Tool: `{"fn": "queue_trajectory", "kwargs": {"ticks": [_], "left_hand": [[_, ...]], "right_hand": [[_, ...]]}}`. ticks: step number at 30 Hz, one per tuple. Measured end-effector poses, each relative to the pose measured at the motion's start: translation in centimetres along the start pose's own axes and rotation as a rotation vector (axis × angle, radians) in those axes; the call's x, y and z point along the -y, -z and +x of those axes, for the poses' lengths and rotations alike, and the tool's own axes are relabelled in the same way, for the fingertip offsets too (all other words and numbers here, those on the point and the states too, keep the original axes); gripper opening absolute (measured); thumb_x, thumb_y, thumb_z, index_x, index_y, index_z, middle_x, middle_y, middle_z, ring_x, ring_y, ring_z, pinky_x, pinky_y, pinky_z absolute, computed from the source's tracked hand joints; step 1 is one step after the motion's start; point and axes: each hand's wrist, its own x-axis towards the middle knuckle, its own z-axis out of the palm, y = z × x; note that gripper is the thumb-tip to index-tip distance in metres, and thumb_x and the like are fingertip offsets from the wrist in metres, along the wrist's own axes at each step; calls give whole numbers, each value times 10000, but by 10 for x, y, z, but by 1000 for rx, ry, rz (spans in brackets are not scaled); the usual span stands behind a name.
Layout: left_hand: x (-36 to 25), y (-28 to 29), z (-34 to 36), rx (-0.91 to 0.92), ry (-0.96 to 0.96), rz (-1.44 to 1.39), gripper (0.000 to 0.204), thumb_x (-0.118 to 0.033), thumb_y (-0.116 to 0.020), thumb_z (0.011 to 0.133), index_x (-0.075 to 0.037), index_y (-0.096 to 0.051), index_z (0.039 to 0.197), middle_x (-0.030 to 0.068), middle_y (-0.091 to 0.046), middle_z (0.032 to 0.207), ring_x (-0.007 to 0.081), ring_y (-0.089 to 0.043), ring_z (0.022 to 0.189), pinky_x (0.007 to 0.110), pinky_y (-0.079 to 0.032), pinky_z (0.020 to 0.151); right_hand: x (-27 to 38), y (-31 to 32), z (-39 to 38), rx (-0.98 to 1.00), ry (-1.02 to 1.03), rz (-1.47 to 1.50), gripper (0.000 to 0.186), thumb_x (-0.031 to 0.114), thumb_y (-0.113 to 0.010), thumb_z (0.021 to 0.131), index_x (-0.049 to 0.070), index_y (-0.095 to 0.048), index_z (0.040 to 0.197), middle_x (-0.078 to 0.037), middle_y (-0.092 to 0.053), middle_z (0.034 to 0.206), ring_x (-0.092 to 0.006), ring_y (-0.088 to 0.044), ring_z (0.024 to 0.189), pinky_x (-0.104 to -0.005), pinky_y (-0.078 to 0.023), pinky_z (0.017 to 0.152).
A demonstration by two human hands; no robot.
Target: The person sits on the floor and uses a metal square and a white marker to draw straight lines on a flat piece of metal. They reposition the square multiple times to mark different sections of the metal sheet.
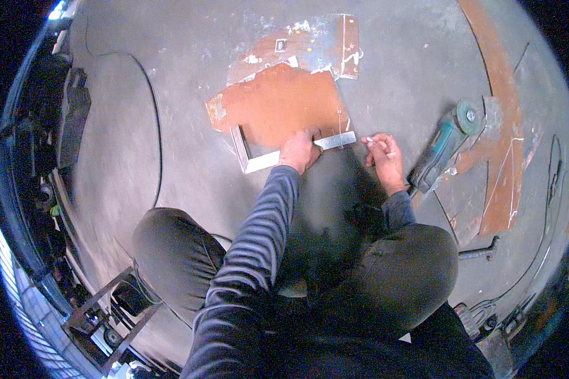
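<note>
A rust-orange metal sheet (278, 101) with an irregular outline lies on the floor before me. Across its near edge lies a steel try square (341, 140), its thicker dark-edged arm pointing away from me at the left. My left hand (299, 151) is closed over the middle of the long blade, pressing it against the sheet. Just past the blade's right end, my right hand (387, 165) is raised off the sheet. Between its thumb and fingers is a small white stick of chalk (370, 141). Its tip is apart from the metal.
A teal angle grinder (441, 148) rests right of my right hand, near rusty metal offcuts (502, 183). Another painted, rusty sheet (322, 47) lies beyond the work. A black cable (155, 120) curves along the left floor. My knees flank the work; a metal frame (101, 309) stands lower left.
</note>
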Motion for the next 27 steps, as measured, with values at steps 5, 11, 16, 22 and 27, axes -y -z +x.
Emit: {"fn": "queue_trajectory", "kwargs": {"ticks": [5,11,16,22,27], "left_hand": [[-1,1,-4,-24,-10,62,236,-101,-659,769,-124,-705,1000,210,-725,984,408,-688,1001,493,-536,889],[1,-7,-4,-61,10,-10,230,-83,-647,771,-116,-699,993,220,-720,972,416,-686,997,494,-533,882],[2,-8,-4,-71,2,17,242,-178,-709,791,-131,-695,1028,213,-723,980,426,-687,961,499,-545,862],[-1,-6,-5,-85,30,-46,216,-92,-684,773,-113,-701,987,220,-720,972,416,-685,993,488,-536,882],[6,-7,-4,-93,8,-34,202,-91,-689,766,-114,-697,967,218,-720,954,412,-686,987,484,-535,870]], "right_hand": [[8,-7,-3,14,-41,-173,100,126,-673,963,80,-598,1010,-25,-692,852,-72,-540,593,-264,-439,514],[-2,-5,-2,38,-5,-195,98,134,-687,959,82,-618,1006,7,-641,788,-60,-526,599,-249,-424,517],[-4,-6,-2,6,-13,-176,98,122,-688,957,91,-631,1031,15,-647,799,-56,-528,614,-237,-419,525],[8,-8,-3,42,-45,-200,90,119,-680,959,101,-640,1037,5,-682,850,-65,-534,616,-236,-441,543],[13,-9,-4,77,-67,-186,85,107,-680,952,96,-643,1028,-4,-695,866,-66,-537,616,-240,-451,554]]}}
